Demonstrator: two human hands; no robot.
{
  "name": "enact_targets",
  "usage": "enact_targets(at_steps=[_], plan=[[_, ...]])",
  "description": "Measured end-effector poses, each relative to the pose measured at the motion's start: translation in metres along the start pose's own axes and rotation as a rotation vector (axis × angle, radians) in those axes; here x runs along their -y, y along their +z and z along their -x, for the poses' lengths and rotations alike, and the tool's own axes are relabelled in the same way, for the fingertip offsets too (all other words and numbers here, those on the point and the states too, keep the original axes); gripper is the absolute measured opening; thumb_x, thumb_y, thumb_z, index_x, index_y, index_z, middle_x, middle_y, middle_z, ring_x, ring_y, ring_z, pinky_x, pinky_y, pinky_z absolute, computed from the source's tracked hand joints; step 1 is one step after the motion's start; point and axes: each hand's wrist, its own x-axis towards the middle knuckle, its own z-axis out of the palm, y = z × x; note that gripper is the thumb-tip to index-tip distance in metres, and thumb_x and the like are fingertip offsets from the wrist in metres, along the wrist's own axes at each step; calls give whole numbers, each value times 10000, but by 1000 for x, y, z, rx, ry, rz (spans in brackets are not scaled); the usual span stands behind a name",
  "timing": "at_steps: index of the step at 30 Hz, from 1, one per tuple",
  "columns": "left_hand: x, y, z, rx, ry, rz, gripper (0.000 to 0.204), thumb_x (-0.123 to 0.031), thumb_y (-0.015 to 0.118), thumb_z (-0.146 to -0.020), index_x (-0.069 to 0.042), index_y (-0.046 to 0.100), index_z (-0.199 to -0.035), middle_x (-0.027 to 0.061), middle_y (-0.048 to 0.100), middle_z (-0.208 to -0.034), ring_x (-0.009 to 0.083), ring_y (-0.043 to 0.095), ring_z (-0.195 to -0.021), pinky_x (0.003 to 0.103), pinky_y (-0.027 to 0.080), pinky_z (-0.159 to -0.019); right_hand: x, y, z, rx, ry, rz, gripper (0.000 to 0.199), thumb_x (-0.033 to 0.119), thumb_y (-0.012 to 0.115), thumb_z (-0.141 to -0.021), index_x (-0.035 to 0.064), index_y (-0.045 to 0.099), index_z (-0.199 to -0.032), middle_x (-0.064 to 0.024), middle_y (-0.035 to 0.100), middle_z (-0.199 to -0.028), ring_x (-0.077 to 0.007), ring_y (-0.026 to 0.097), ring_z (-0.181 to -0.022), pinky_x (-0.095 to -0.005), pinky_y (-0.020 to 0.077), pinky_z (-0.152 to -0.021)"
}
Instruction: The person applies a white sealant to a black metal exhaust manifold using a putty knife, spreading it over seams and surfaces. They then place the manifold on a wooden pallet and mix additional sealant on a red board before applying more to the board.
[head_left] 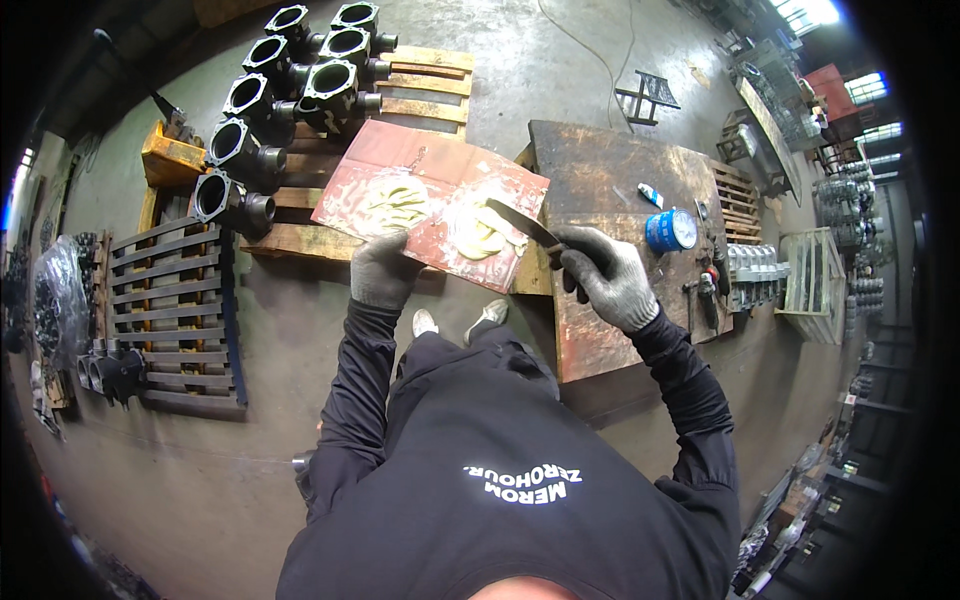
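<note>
My left hand [385,270], in a grey work glove, grips the near edge of a reddish flat sheet [440,160], with its fingers partly hidden. Two heaps of pale cream paste lie on the sheet: a left heap [392,205] and a right heap [482,232]. A knife [522,222] with a long dark blade is in my gloved right hand [603,275], whose fingers are closed around the handle. Its blade points left and away from me, with the tip at the right heap. Pale smears surround both heaps.
Black cast housings [245,95] stand in rows on a wooden pallet [425,85] beyond the sheet. A worn workbench [600,180] at right bears a blue can [671,230], a small tube [650,194] and a power tool [708,285]. A slatted rack [170,310] lies left.
</note>
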Motion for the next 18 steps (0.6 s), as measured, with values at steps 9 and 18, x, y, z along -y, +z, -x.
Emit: enact_targets(at_steps=[9,18], plan=[[-21,24,8,-196,157,-11,184,-14,790,-853,38,703,-1007,79,753,-972,178,724,-939,328,572,-854,-21,-13,-10,128,462,-401,362,348,591,-1081,0,686,-1057,-71,709,-781,-111,584,-516,-253,414,-453],[4,12,7,-303,208,-468,219,-9,771,-790,27,736,-1003,52,779,-980,130,728,-910,304,580,-851,-30,-47,14,160,504,-199,347,335,577,-1093,0,658,-1047,-77,686,-743,-97,554,-479,-244,398,-419]])
